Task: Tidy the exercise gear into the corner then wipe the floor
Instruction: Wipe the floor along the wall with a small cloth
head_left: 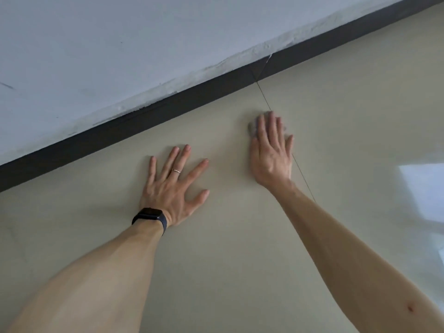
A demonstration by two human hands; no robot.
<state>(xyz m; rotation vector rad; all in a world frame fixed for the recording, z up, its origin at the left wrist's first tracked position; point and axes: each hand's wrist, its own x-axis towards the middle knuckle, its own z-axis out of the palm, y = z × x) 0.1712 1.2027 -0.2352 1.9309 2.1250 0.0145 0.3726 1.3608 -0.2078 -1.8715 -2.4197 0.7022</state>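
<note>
My right hand [271, 150] lies flat with straight fingers on a small grey cloth [252, 128], pressing it against the beige tiled floor [240, 248]. Most of the cloth is hidden under the fingers; only grey edges show beside and past the fingertips. My left hand [174, 186], with a ring and a dark wristwatch, is spread flat on the floor to the left, fingers splayed and holding nothing. No exercise gear is in view.
A dark skirting board [192, 99] runs diagonally along the foot of a white wall [120, 49] just beyond both hands. A tile joint [264, 99] passes under my right hand. A bright window reflection [422, 191] lies on the floor at the right.
</note>
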